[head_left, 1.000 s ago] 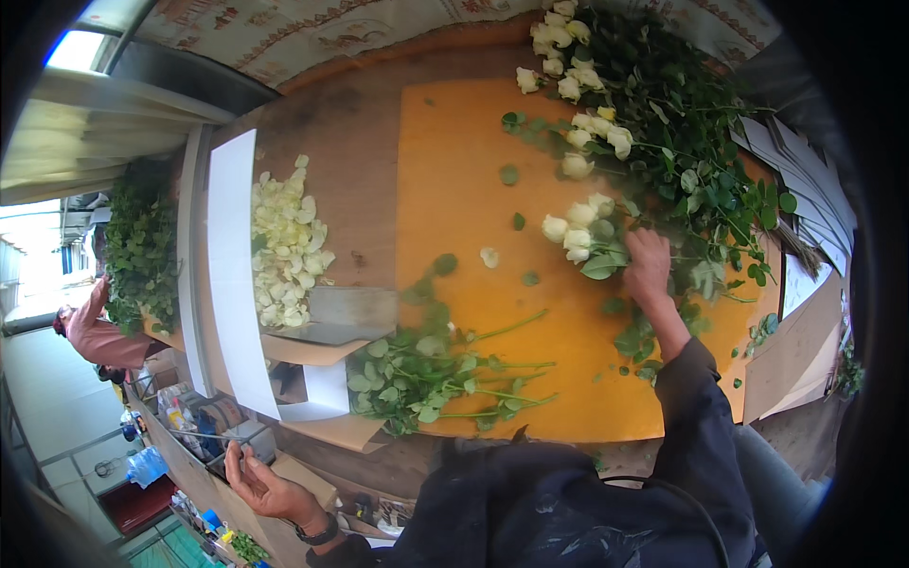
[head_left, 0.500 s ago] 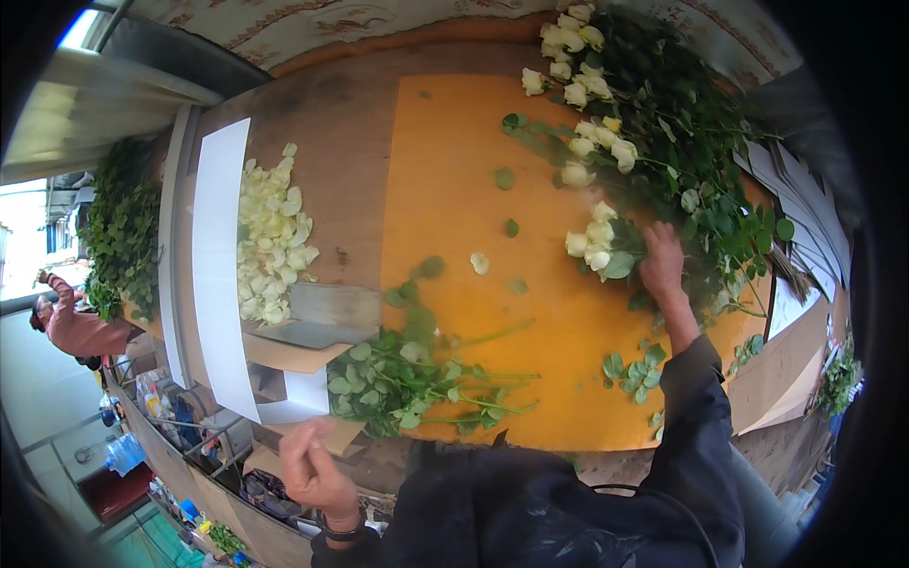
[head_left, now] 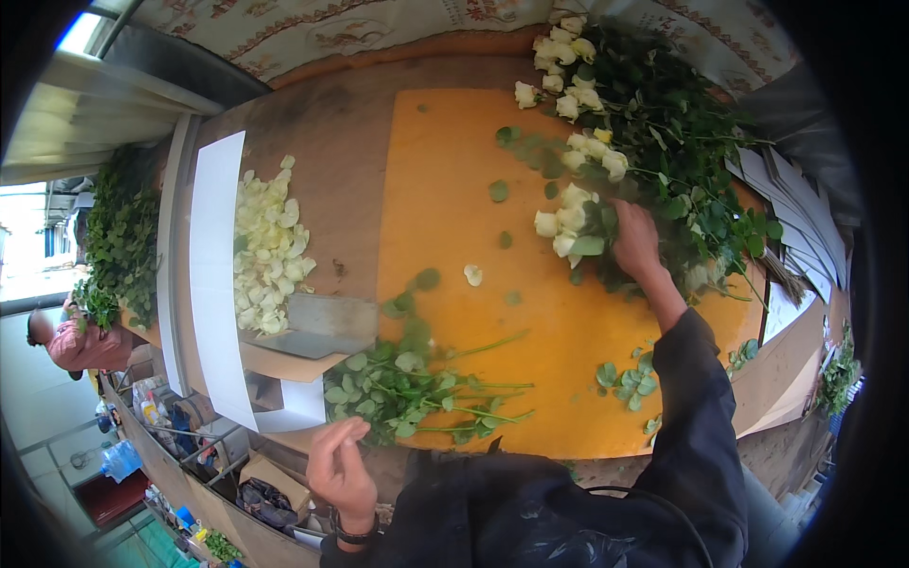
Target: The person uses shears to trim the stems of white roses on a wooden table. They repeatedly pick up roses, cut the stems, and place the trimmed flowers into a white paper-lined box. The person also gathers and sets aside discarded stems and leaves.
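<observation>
- I am seeing a brown table (head_left: 341, 151), with an orange sheet (head_left: 436, 208) covering much of its surface.
- A patterned cloth (head_left: 379, 36) is running along the far edge.
- At left, a pale curtain (head_left: 80, 128) is overhanging a bright opening (head_left: 24, 213), where daylight is glaring in.
- Lower down, a white wall (head_left: 26, 379) is standing.
- Near it, a cluttered shelf (head_left: 180, 469) is slanting past a green surface (head_left: 142, 549).

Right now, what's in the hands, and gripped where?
Right hand: white roses, seemingly by the stems just below the blooms; exact grip hidden. Left hand: nothing.
</observation>
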A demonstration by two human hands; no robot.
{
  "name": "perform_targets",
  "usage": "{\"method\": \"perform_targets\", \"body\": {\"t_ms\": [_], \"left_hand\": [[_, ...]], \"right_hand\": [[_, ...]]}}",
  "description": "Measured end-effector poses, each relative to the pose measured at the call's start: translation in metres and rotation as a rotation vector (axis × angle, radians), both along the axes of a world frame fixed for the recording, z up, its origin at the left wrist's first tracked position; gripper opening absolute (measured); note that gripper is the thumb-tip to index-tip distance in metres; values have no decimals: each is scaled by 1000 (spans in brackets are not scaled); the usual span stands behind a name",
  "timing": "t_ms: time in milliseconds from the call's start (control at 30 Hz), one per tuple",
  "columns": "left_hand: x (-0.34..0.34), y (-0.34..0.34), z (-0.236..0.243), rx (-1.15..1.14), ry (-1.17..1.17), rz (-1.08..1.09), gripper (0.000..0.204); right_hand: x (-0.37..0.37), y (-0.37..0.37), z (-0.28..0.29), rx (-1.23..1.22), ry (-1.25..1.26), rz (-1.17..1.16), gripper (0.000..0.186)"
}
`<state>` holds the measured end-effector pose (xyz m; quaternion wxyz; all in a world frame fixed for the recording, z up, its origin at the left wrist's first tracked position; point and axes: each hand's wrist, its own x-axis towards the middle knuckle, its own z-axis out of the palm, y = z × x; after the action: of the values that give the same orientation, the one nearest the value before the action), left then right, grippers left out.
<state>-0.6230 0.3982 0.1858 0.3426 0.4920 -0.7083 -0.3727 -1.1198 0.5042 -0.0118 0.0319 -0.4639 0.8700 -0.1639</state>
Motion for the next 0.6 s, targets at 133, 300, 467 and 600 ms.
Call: {"method": "perform_targets", "body": {"t_ms": [133, 300, 467, 600], "left_hand": [[-12, -3, -8, 99, 21, -94, 20], [-34, -11, -12, 161, 23, -290, 18], [-47, -10, -11, 181, 49, -320, 18], [-44, -7, -10, 186, 36, -340, 18]], "right_hand": [[-11, 17, 65, -130, -52, -19, 41], [-50, 66, 191, -469, -350, -188, 33], [-61, 111, 295, -293, -200, -222, 31], [-58, 140, 349, -256, -82, -262, 29]]}}
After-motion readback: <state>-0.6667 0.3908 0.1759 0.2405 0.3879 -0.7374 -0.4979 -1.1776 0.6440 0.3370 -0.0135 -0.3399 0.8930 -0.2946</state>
